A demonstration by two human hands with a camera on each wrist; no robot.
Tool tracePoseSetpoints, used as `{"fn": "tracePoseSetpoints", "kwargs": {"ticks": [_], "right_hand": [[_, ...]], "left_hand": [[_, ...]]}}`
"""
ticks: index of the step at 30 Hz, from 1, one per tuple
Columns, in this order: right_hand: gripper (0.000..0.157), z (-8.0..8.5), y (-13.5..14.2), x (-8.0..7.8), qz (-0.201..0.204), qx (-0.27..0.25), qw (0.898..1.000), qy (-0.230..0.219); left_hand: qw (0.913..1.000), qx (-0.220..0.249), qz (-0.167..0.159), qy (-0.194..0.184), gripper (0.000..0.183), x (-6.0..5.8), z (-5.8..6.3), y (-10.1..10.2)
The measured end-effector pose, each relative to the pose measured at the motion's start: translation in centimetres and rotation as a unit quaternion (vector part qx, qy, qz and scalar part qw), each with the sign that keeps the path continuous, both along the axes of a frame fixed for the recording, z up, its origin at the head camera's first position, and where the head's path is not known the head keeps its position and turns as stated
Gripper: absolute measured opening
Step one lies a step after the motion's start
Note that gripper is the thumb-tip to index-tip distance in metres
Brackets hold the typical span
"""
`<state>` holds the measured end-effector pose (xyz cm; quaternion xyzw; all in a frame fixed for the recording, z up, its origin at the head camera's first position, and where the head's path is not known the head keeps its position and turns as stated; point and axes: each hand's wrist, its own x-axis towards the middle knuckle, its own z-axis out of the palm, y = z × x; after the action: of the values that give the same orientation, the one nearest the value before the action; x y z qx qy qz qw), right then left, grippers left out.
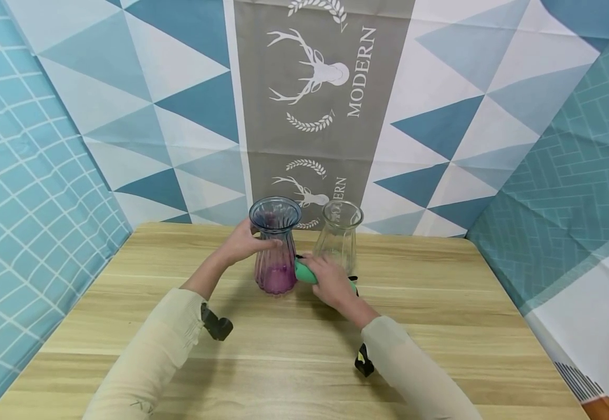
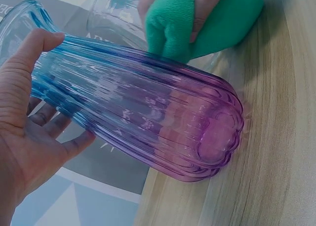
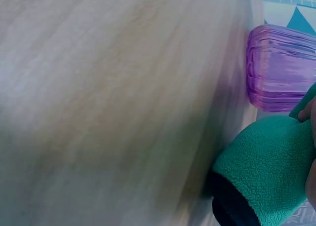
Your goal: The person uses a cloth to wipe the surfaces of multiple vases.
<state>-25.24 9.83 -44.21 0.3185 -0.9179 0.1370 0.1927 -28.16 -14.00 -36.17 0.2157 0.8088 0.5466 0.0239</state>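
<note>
A ribbed glass vase (image 1: 277, 262), blue at its flared rim and purple toward its scalloped base, stands near the back of the table. My left hand (image 1: 244, 242) grips it below the neck, thumb in front and fingers behind. Bunched in my right hand (image 1: 331, 283) is a green cloth (image 1: 304, 272) with dark edging. In the left wrist view the cloth (image 2: 222, 26) overlaps the side of the vase (image 2: 143, 105). Seen from the right wrist, the fluffy cloth (image 3: 269, 162) hangs beside the purple base (image 3: 276, 70).
A second, clear glass vase (image 1: 340, 236) stands just behind my right hand, to the right of the coloured one. Behind both, a patterned cloth backdrop (image 1: 310, 140) rises at the back edge of the wooden table (image 1: 283, 356).
</note>
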Motion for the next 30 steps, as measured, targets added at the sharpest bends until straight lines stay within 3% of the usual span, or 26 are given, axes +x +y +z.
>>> {"fn": "tracePoseSetpoints", "kwargs": {"ticks": [21,25,30], "right_hand": [[0.052,-0.8,0.6,0.2,0.005,0.052,0.998,-0.02],[0.056,-0.5,0.8,0.2,-0.005,0.042,0.999,-0.018],[0.057,0.3,0.9,0.0,-0.005,-0.009,1.0,0.029]], "left_hand": [[0.9999,0.011,-0.004,0.001,0.076,-0.1,-0.1,0.2],[0.9999,0.012,-0.003,0.005,0.077,-0.1,-0.2,0.2],[1.0,0.009,0.002,0.0,0.077,-0.1,-0.3,0.0]]}}
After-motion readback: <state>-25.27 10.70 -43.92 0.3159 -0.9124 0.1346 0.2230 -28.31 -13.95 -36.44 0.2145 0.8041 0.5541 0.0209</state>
